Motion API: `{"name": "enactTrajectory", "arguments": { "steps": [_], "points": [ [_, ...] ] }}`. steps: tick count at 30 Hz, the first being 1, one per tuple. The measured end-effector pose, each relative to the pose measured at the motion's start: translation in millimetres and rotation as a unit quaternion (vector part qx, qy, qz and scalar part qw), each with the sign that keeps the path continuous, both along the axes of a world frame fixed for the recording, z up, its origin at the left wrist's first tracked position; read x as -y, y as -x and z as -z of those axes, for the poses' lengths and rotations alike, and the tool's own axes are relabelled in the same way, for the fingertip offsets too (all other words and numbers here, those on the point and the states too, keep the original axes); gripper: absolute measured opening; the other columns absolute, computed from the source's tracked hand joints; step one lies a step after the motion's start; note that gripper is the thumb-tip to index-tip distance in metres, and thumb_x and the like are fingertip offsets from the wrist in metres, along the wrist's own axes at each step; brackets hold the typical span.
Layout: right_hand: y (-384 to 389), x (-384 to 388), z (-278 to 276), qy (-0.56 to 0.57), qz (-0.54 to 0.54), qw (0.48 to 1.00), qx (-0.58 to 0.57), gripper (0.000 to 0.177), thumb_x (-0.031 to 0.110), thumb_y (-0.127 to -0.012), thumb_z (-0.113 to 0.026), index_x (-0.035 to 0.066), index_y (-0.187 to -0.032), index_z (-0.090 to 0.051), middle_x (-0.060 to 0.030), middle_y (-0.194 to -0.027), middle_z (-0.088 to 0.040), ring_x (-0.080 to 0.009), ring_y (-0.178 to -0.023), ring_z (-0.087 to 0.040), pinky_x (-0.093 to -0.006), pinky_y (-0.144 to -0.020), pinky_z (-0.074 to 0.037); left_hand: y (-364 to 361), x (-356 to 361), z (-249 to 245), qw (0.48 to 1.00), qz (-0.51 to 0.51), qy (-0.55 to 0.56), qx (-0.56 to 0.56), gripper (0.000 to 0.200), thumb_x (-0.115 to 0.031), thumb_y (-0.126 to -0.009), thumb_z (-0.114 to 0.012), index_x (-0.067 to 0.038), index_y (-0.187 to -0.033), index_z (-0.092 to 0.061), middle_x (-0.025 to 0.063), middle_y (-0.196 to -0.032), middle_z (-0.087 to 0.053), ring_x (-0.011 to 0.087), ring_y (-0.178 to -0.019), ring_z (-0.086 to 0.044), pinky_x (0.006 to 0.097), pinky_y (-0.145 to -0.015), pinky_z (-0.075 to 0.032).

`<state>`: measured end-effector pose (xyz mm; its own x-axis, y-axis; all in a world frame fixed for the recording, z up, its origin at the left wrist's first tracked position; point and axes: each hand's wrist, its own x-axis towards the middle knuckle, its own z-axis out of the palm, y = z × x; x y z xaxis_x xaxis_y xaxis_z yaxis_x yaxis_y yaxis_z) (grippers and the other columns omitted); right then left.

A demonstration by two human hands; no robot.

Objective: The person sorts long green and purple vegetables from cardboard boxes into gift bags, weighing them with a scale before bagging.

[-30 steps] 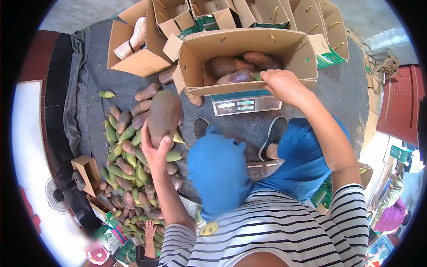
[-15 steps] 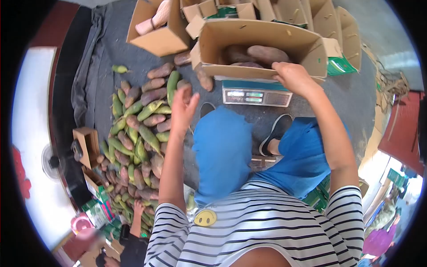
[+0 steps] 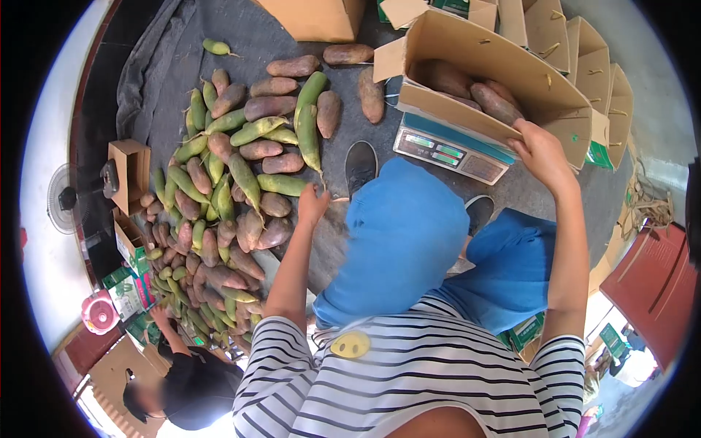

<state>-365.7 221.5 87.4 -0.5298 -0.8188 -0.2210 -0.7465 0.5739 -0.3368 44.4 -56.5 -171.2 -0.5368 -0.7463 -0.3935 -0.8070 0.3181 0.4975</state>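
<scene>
My left hand (image 3: 312,206) is closed at the thin tail of a long green radish (image 3: 309,139), which lies at the right edge of the heap. Around it are more green radishes and reddish-brown root vegetables (image 3: 276,204). My right hand (image 3: 544,157) grips the near rim of an open cardboard box (image 3: 467,111), fingers over the edge. Several reddish-brown roots (image 3: 496,104) lie inside the box. Beneath it is a teal-topped scale (image 3: 456,156) with lit green displays, on which the box rests tilted in view.
More open cardboard boxes (image 3: 588,66) stand in a row at the back right, and another box (image 3: 314,18) at the back. A co-worker (image 3: 193,387) in dark clothing reaches to the heap at lower left. Dark sheeting (image 3: 157,66) covers the floor.
My view has turned, shifting the scene. My left hand has come down toward me and closed at the radish's tail; its fingers were apart before. My right hand stays on the box rim.
</scene>
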Motion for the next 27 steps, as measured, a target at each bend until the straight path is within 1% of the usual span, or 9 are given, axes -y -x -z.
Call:
{"name": "enactTrajectory", "arguments": {
  "steps": [5,9,12,15,19,20,22,23,27],
  "points": [
    [-1,4,-1,-0.006,0.007,1.000,0.001,0.017,0.017,-0.086,-0.060,0.004,-0.094,-0.053,-0.0185,-0.090,-0.060,-0.0388,-0.088,-0.058,-0.0460,-0.073,-0.045,31,38,36,0.988,-0.061,0.135,-0.055,0.058,-0.027,-0.074,-0.072,0.003,-0.118,-0.050,0.0241,-0.105,-0.060,0.0412,-0.098,-0.058,0.0432,-0.087,-0.046],
    [-3,8,-4,-0.031,0.033,0.999,0.016,0.017,0.017,-0.086,-0.060,0.004,-0.093,-0.053,-0.0183,-0.089,-0.060,-0.0392,-0.087,-0.058,-0.0456,-0.072,-0.045,44,65,78,0.980,-0.177,-0.073,-0.059,0.069,-0.033,-0.071,-0.077,0.002,-0.122,-0.047,0.0267,-0.120,-0.055,0.0398,-0.114,-0.052,0.0430,-0.095,-0.043],
    [-3,10,-5,-0.034,0.035,0.999,0.014,0.016,0.017,-0.086,-0.060,0.003,-0.093,-0.053,-0.0184,-0.089,-0.060,-0.0393,-0.086,-0.058,-0.0457,-0.072,-0.045,56,67,104,0.968,-0.246,-0.014,0.047,0.078,-0.040,-0.068,-0.078,0.002,-0.125,-0.045,0.0277,-0.126,-0.051,0.0407,-0.116,-0.051,0.0430,-0.096,-0.044],
    [0,8,-1,-0.027,0.034,0.999,0.019,0.016,0.016,-0.086,-0.060,0.003,-0.094,-0.054,-0.0190,-0.088,-0.060,-0.0396,-0.085,-0.058,-0.0452,-0.071,-0.045,83,56,54,0.952,-0.286,-0.031,0.105,0.084,-0.046,-0.066,-0.078,-0.001,-0.128,-0.044,0.0280,-0.127,-0.050,0.0406,-0.116,-0.052,0.0428,-0.098,-0.044],
    [-1,9,-2,-0.011,0.022,1.000,0.019,0.016,0.014,-0.086,-0.060,0.003,-0.096,-0.054,-0.0199,-0.088,-0.059,-0.0404,-0.085,-0.057,-0.0442,-0.072,-0.045,96,58,42,0.944,-0.290,-0.036,0.153,0.085,-0.050,-0.064,-0.079,-0.009,-0.131,-0.045,0.0270,-0.126,-0.051,0.0392,-0.114,-0.054,0.0442,-0.096,-0.046],
    [-1,8,-2,-0.009,0.022,1.000,0.013,0.016,0.014,-0.086,-0.061,0.003,-0.096,-0.054,-0.0198,-0.089,-0.059,-0.0404,-0.086,-0.057,-0.0442,-0.072,-0.045,98,61,43,0.943,-0.286,-0.030,0.168,0.088,-0.050,-0.062,-0.080,-0.005,-0.129,-0.046,0.0273,-0.124,-0.053,0.0398,-0.113,-0.055,0.0440,-0.094,-0.047],
    [0,5,-1,-0.011,0.029,0.999,0.013,0.015,0.014,-0.085,-0.061,0.003,-0.094,-0.055,-0.0182,-0.089,-0.061,-0.0391,-0.086,-0.058,-0.0450,-0.073,-0.046,80,67,80,0.965,-0.261,0.001,0.040,0.088,-0.046,-0.057,-0.084,0.008,-0.117,-0.049,0.0282,-0.112,-0.059,0.0407,-0.108,-0.058,0.0420,-0.092,-0.047],
    [0,4,-2,-0.008,0.031,0.999,0.017,0.015,0.014,-0.085,-0.061,0.003,-0.093,-0.055,-0.0178,-0.088,-0.061,-0.0385,-0.086,-0.059,-0.0456,-0.073,-0.046,74,66,102,0.969,-0.240,0.053,-0.003,0.075,-0.044,-0.063,-0.082,0.006,-0.110,-0.051,0.0231,-0.100,-0.063,0.0359,-0.094,-0.063,0.0414,-0.081,-0.052],
    [3,1,-1,-0.005,0.025,0.999,0.027,0.018,0.015,-0.083,-0.062,0.004,-0.096,-0.056,-0.0171,-0.090,-0.061,-0.0381,-0.086,-0.059,-0.0450,-0.073,-0.047,86,40,26,0.839,-0.356,-0.327,-0.249,0.048,-0.037,-0.081,-0.071,0.001,-0.103,-0.052,0.0127,-0.084,-0.060,0.0234,-0.075,-0.063,0.0349,-0.062,-0.052]
  ]
}}
